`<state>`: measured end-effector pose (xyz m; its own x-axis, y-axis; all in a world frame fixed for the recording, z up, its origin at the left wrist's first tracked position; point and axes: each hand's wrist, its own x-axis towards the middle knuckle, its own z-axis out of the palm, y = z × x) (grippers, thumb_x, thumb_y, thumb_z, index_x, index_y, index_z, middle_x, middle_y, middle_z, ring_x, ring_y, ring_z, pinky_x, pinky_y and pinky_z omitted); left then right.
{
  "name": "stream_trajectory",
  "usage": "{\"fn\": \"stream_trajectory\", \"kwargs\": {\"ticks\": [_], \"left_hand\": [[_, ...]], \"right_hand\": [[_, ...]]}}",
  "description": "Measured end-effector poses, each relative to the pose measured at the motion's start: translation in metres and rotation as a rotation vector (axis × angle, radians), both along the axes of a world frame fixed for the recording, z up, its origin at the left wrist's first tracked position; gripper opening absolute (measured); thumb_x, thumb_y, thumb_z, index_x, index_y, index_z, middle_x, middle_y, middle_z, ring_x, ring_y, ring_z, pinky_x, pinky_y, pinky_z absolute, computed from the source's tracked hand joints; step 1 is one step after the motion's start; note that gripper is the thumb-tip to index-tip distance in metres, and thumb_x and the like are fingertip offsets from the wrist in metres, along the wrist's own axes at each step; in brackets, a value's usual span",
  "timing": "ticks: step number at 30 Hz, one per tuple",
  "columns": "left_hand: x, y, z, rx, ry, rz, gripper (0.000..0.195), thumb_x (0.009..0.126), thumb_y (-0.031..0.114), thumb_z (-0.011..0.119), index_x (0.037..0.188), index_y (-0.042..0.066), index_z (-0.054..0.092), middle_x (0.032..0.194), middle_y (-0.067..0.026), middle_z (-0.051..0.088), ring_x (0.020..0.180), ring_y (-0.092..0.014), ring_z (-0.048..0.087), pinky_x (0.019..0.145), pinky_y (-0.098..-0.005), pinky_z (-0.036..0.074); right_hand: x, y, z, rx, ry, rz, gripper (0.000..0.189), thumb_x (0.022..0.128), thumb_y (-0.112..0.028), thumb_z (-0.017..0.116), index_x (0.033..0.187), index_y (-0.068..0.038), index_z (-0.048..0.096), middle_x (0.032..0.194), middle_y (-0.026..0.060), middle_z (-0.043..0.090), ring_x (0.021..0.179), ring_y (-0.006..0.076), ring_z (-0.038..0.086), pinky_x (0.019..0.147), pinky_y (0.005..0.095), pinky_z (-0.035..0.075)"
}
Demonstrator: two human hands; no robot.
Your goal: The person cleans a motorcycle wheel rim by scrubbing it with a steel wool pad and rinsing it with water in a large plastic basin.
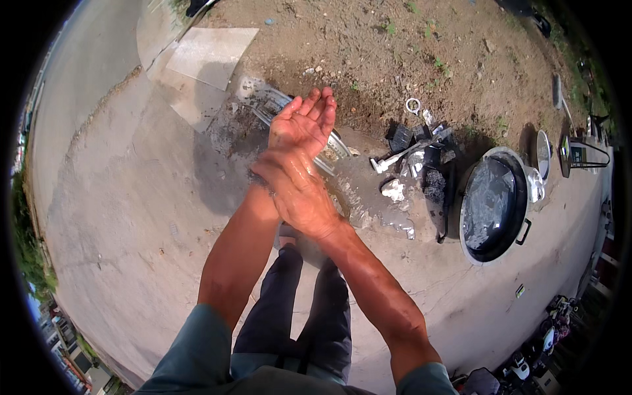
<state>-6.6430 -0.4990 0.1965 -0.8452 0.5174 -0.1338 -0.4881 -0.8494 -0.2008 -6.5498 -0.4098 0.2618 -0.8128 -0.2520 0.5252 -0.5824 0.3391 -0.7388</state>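
My left hand (307,123) is stretched out palm up, its fingers slightly bent and nothing in them. Around the left wrist (269,190) my right hand (301,190) is wrapped. Both hands and the right forearm look wet, and dark specks mark the skin at the left wrist. Below the hands lies a curved silvery metal piece (340,145), partly hidden by them, on wet ground (365,207).
To the right stands a large dark basin (493,207) with a pale rim, holding water. Between it and me lie crumpled foil (393,189), a white-headed tool (390,160) and black pieces (401,138). A flat pale sheet (212,54) lies upper left; parked motorbikes (521,365) stand lower right.
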Motion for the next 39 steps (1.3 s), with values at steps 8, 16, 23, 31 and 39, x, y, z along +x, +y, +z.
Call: {"fn": "stream_trajectory", "kwargs": {"ticks": [8, 16, 23, 31, 39], "left_hand": [[-0.03, -0.024, -0.008, -0.05, 0.003, 0.088, 0.052, 0.1, 0.034, 0.042, 0.135, -0.001, 0.055, 0.134, -0.0127, 0.064, 0.116, -0.031, 0.06, 0.099, -0.0465, 0.049], [-0.041, -0.031, -0.002, -0.043, 0.054, 0.163, 0.049, 0.105, 0.032, 0.041, 0.138, -0.003, 0.051, 0.132, -0.0139, 0.065, 0.117, -0.031, 0.062, 0.1, -0.0459, 0.049], [-0.033, -0.068, 0.032, -1.667, 0.773, 0.308, 0.042, 0.106, 0.028, 0.05, 0.135, -0.002, 0.056, 0.137, -0.0197, 0.06, 0.125, -0.034, 0.06, 0.105, -0.0404, 0.051], [-0.051, -0.118, -0.04, -2.482, 1.029, -0.258, 0.044, 0.104, 0.025, 0.045, 0.138, -0.001, 0.054, 0.14, -0.0263, 0.055, 0.131, -0.045, 0.05, 0.111, -0.0491, 0.042], [-0.12, -0.19, -0.081, -2.326, 1.003, -0.358, 0.051, 0.107, 0.037, 0.044, 0.14, -0.001, 0.052, 0.14, -0.0273, 0.056, 0.129, -0.046, 0.052, 0.11, -0.0464, 0.042]], "right_hand": [[-0.002, -0.012, -0.006, -0.067, -0.04, -0.224, 0.054, 0.076, 0.009, 0.064, 0.128, -0.005, 0.059, 0.119, 0.0178, 0.056, 0.109, 0.038, 0.058, 0.096, 0.0471, 0.049], [-0.001, -0.038, -0.006, -0.064, -0.054, -0.177, 0.052, 0.075, 0.008, 0.065, 0.125, -0.005, 0.063, 0.118, 0.0167, 0.055, 0.108, 0.0362, 0.058, 0.095, 0.0473, 0.05], [-0.074, 0.012, -0.037, 0.116, -0.169, -0.497, 0.05, 0.072, 0.009, 0.066, 0.12, -0.008, 0.067, 0.117, 0.016, 0.055, 0.108, 0.0352, 0.056, 0.096, 0.0472, 0.048], [-0.114, -0.039, -0.044, 0.448, -0.031, -0.243, 0.042, 0.078, 0.001, 0.064, 0.119, -0.009, 0.066, 0.117, 0.0116, 0.057, 0.109, 0.0332, 0.054, 0.099, 0.0437, 0.046], [-0.028, 0.007, -0.127, 0.024, -0.192, -0.509, 0.043, 0.082, 0.009, 0.059, 0.121, -0.007, 0.057, 0.119, 0.0179, 0.052, 0.114, 0.0407, 0.053, 0.096, 0.0501, 0.047]]}}
